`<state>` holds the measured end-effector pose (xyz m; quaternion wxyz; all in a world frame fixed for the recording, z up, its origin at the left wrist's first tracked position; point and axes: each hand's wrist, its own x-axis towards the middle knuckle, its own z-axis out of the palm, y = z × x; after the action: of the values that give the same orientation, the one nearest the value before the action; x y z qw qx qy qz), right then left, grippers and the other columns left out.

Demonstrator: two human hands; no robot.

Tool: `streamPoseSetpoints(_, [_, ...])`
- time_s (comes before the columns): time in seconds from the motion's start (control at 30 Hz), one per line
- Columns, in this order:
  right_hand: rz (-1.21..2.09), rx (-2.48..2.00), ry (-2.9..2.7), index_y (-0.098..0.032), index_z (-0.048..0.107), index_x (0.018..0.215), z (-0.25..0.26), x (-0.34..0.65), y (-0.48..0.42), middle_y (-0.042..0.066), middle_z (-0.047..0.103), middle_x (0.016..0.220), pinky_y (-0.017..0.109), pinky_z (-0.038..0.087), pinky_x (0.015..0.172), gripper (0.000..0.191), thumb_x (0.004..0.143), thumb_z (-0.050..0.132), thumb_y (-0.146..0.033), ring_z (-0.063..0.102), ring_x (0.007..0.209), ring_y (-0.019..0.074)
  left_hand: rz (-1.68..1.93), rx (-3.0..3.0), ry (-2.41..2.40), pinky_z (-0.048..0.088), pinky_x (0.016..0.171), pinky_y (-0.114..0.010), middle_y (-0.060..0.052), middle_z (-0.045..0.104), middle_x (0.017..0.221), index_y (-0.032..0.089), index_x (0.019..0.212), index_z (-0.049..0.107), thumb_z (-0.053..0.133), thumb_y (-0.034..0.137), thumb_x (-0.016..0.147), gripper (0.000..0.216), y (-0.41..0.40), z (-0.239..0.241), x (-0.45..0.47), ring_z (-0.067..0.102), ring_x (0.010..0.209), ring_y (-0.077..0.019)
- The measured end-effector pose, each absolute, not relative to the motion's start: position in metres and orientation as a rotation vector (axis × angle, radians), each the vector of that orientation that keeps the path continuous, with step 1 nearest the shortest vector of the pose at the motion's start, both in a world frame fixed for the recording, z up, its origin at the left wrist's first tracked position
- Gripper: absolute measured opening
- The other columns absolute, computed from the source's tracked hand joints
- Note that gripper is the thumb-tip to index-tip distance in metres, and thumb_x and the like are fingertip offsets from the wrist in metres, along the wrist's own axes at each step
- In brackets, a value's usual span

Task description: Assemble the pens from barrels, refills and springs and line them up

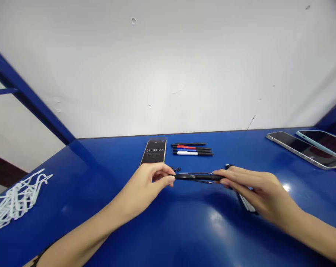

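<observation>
A black pen (194, 177) is held level between my two hands above the blue table. My left hand (150, 180) pinches its left end between thumb and fingers. At its right end, the fingers of my right hand (253, 187) are closed round the pen. Thin dark ink refills (204, 181) lie on the table just behind and below the pen. Partly hidden under my right hand are some white and black pen parts (247, 204). Small black pieces (177, 169) sit by my left fingertips.
Several pens (193, 152) in black, red, blue and white lie in a row at the back. A phone (154, 152) showing a timer stands beside them. Two more phones (304, 148) rest at the right. White hook-like strips (20, 198) are heaped at the left. A white wall (168, 74) rises behind the table.
</observation>
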<state>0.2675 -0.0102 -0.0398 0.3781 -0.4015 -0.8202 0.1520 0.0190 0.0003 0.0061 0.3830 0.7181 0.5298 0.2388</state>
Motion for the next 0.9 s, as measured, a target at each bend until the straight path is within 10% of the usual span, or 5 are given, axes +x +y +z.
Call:
streamPoseSetpoints(0.17, [0.342, -0.976, -1.981, -0.028, 0.065, 0.102, -0.038, 0.276, -0.007, 0.001, 0.068, 0.085, 0.024, 0.049, 0.064, 0.029, 0.078, 0.054, -0.015, 0.062, 0.070, 0.0151, 0.585, 1.786, 1.384, 0.042, 0.059, -0.022, 0.000, 0.060, 0.066, 0.015, 0.075, 0.060, 0.050, 0.031, 0.078, 0.019, 0.014, 0.009, 0.011, 0.054, 0.062, -0.0123])
streamPoseSetpoints(0.43, [1.328, -1.274, -1.246, -0.019, 0.069, 0.088, -0.027, 0.259, -0.009, 0.002, 0.064, 0.074, 0.019, 0.044, 0.050, 0.027, 0.074, 0.060, -0.041, 0.048, 0.051, 0.0073, 0.461, 2.762, 1.746, 0.031, 0.071, -0.034, -0.003, 0.054, 0.090, 0.028, 0.082, 0.068, 0.052, 0.031, 0.082, 0.017, 0.044, -0.013, 0.014, 0.044, 0.085, -0.0204])
streamPoseSetpoints(0.9, [1.830, -1.138, -0.748, -0.014, 0.068, 0.077, -0.029, 0.256, -0.006, 0.002, 0.061, 0.071, 0.010, 0.051, 0.053, 0.008, 0.077, 0.062, -0.018, 0.056, 0.057, 0.0055, 0.272, 2.720, 1.574, 0.033, 0.078, -0.038, -0.007, 0.051, 0.093, 0.024, 0.096, 0.065, 0.045, 0.041, 0.083, 0.029, 0.042, -0.007, 0.009, 0.043, 0.090, -0.0228])
